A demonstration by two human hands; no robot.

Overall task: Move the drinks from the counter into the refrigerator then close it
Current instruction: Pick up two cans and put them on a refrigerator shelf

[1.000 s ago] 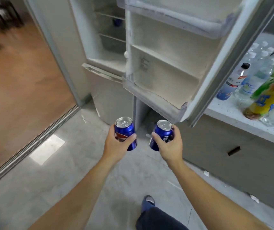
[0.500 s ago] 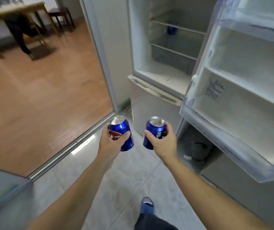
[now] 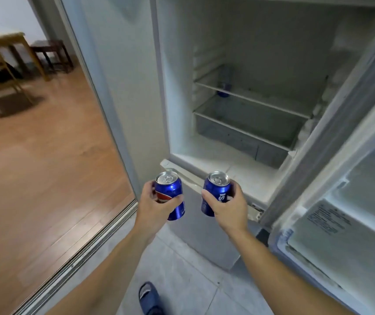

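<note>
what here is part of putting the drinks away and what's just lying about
Part of the job:
- blue soda can with red logo, in the left hand
- blue soda can with white lettering, in the right hand
- open white refrigerator
- blue can on the upper shelf

Lying about:
- wooden table
- dark wooden stool
- blue slipper

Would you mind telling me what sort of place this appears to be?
Most likely a home kitchen: an open refrigerator stands on a tiled floor, and a sliding-door track leads to a wood-floored room with a table.
</note>
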